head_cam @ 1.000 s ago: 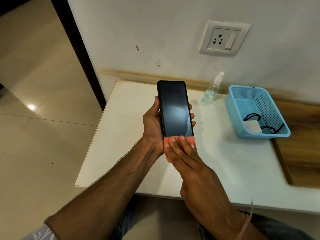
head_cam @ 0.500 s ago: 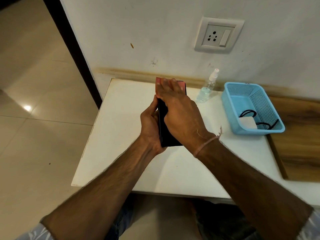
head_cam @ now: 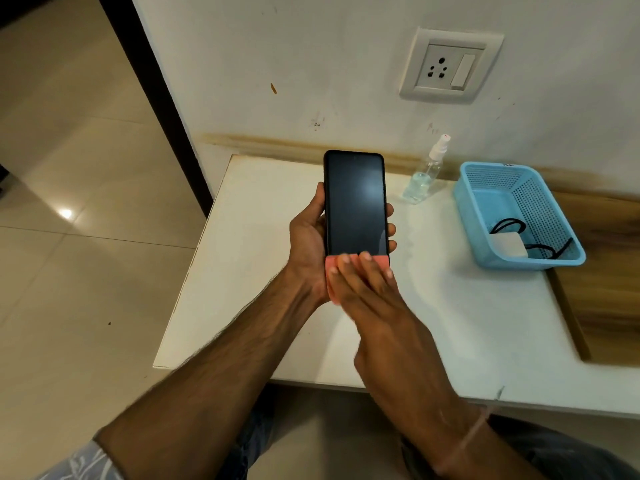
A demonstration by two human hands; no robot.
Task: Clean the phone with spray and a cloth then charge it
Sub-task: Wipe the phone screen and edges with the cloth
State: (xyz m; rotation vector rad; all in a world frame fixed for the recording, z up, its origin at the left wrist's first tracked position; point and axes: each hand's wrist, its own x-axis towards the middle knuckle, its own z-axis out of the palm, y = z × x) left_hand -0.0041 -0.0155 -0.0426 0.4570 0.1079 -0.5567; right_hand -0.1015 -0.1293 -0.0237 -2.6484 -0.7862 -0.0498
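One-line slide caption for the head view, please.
Left hand grips the phone over the table while the right hand presses a pink cloth on the screen's lower end.

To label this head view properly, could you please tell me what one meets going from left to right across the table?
left hand → phone → spray bottle → blue basket

table: white, we see it butting the wall
wall: white, scuffed, brown stain along its base
floor: glossy beige tiles
door frame: dark, left of table
basket: blue, perforated, table's right side
wood slab: just beside basket
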